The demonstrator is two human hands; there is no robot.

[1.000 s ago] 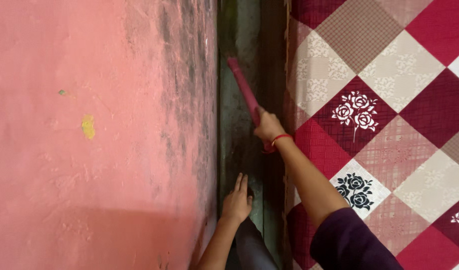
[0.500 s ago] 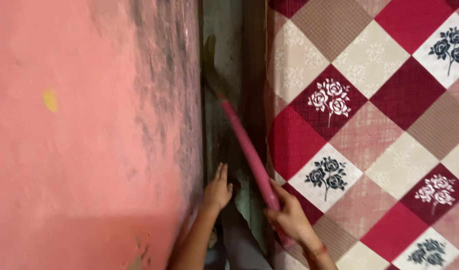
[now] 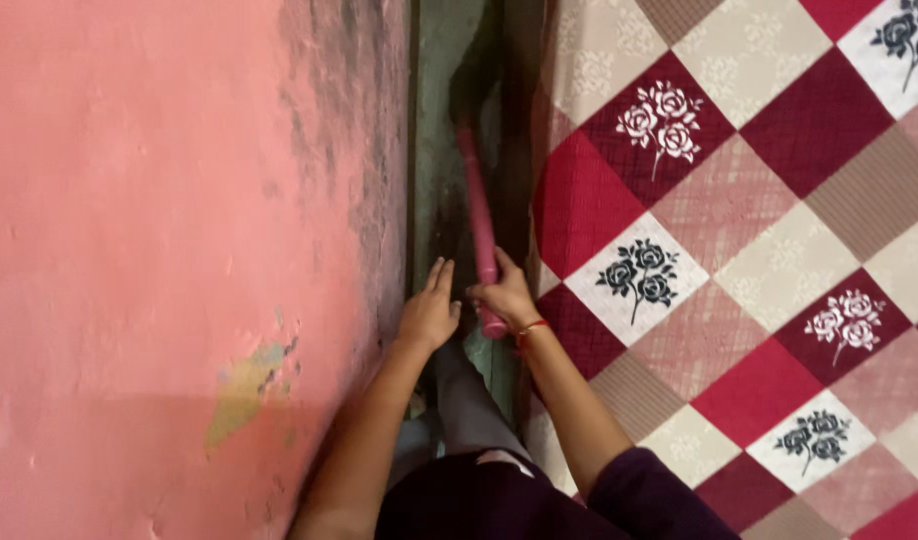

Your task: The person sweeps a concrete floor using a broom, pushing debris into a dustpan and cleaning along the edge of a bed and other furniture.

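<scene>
Right hand [image 3: 504, 296] gripping pink broom handle [image 3: 477, 205], left hand [image 3: 428, 314] flat on wall [image 3: 179, 250]

Wall [image 3: 159, 250]: you see pink plaster filling the left side, with dark grime along its right edge and a yellowish chipped patch near the bottom.
Bedspread [image 3: 759, 250]: on your right, a diamond patchwork in red, maroon, cream and brown, some diamonds printed with roses, its left edge bordering the narrow gap.

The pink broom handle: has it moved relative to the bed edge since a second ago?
Yes. The pink broom handle, gripped by the right hand, now runs nearly parallel to the bed edge; earlier it slanted across the gap.
</scene>
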